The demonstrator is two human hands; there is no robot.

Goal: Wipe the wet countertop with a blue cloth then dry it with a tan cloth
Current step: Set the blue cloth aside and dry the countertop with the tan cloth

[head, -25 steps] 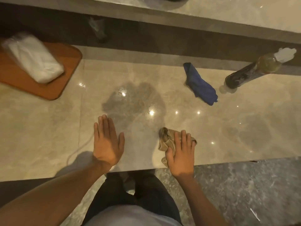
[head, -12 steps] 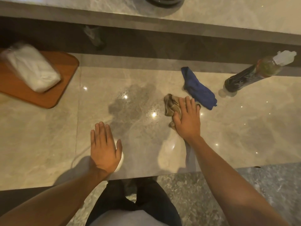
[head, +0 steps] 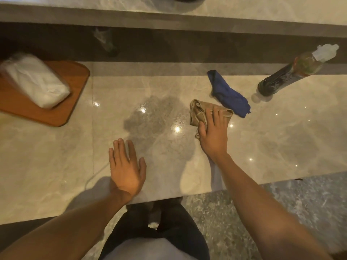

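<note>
Head view: the right hand (head: 214, 134) is pressing the crumpled tan cloth (head: 201, 111) flat-fingered onto the glossy marble countertop (head: 56, 166), toward its far edge, drying. The left hand (head: 125, 167) is lying open, empty, bracing near the front edge. The bunched blue cloth (head: 228, 92) is lying discarded just beyond; dampness possibly remaining centrally.

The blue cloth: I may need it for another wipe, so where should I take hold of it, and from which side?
Pinch the bunched middle of the blue cloth from above. It lies as a crumpled ridge on the countertop, so folds stand up to grip. Come from its left, free end: the bottle stands to its right and the right hand presses the tan cloth by its near end.
</note>
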